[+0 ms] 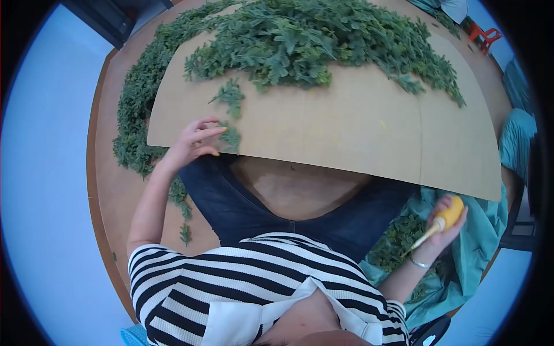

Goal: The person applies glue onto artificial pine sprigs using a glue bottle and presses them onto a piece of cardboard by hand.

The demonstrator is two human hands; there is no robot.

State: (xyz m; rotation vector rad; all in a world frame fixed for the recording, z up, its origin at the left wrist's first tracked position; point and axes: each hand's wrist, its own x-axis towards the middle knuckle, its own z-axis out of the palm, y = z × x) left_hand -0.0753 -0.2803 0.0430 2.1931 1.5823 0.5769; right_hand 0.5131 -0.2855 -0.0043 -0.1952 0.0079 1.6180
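Note:
My left hand is over the left part of the cardboard sheet, near its front edge. Its thumb and fingers are apart, beside a small green artificial sprig. Another sprig lies just beyond that one. Off the sheet's right front corner, my right hand is wrapped round a yellow squeeze bottle whose long thin nozzle points down and to the left. A large heap of green sprigs covers the far part of the sheet.
More greenery is piled on the floor at the left. A teal cloth with sprigs lies at the right, below the sheet. A red stool stands at the far right. The sheet rests over my legs.

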